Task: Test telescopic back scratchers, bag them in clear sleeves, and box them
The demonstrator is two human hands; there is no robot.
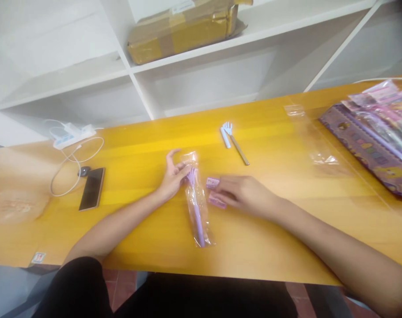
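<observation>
A purple back scratcher (198, 216) lies inside a clear plastic sleeve (206, 221) on the table. The hand-shaped head of the scratcher points away from me. My left hand (173, 176) pinches the upper part of the sleeve, thumb over it beside the scratcher's head. Just to the right, my right hand (245, 194) has its fingers closed on a small pink printed card (217, 200), with another pink printed part (212, 182) showing above the fingers. Whether these two parts are one folded card I cannot tell.
Farther back lies a light-blue back scratcher (238, 148) with a metal rod and a separate blue piece (225, 138). At right stands a purple printed box (363, 152) with several packaged items. A phone (92, 189), power strip (73, 136) and clear plastic (320, 137) lie around.
</observation>
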